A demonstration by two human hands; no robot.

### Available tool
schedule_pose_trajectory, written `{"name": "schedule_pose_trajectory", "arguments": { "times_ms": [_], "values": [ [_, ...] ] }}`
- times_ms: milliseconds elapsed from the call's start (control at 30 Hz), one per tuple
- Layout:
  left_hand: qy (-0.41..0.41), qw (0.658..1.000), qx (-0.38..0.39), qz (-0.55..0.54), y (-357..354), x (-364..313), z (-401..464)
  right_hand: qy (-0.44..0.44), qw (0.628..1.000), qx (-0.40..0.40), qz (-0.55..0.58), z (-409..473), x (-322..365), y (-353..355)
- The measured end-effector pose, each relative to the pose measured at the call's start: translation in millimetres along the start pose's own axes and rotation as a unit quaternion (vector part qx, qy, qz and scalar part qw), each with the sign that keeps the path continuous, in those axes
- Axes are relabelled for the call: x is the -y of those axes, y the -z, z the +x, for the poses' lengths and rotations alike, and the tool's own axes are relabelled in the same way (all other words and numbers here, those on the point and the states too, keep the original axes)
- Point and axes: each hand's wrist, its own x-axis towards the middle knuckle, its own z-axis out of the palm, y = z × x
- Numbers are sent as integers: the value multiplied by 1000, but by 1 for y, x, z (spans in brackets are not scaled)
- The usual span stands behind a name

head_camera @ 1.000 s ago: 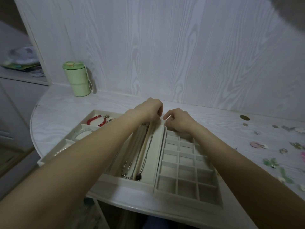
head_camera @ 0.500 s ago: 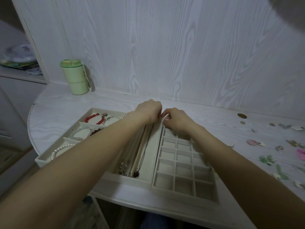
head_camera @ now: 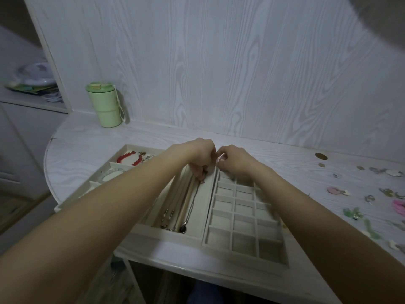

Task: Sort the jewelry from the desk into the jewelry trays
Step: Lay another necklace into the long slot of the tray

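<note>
The left hand [head_camera: 200, 155] pinches the top end of a silver necklace [head_camera: 191, 205] with curled fingers, while the right hand [head_camera: 234, 160], also curled, seems to fuss at the same clasp; whether it actually holds the chain cannot be told, as the knuckles hide it. Below the grip the chain runs down its slot in the necklace tray [head_camera: 207, 195], probably held taut to lie straight. Right of the grip sits the grid tray [head_camera: 243, 224]; farther right, loose earrings [head_camera: 350, 212] wait, some cut off by the frame edge.
</note>
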Motion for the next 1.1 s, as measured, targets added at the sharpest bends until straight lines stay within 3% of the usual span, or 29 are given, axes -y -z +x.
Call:
{"name": "schedule_pose_trajectory", "arguments": {
  "times_ms": [167,267,367,533,767,1100],
  "values": [
    [-12,999,-29,-36,5,3,-12,16,999,-34,-9,-3,3,-2],
    [-35,996,-79,6,8,8,-18,43,996,-73,-9,-3,7,-5],
    [-37,992,-91,74,8,17,-24,74,993,-50,-79,-4,13,-7],
    [-69,988,-67,124,7,25,-29,90,978,15,-187,-10,22,-10],
    [-96,964,-40,246,5,17,-36,94,971,3,-219,-12,26,-11],
    [-69,966,13,251,-4,26,-24,102,962,-4,-255,-11,24,-11]
  ]
}}
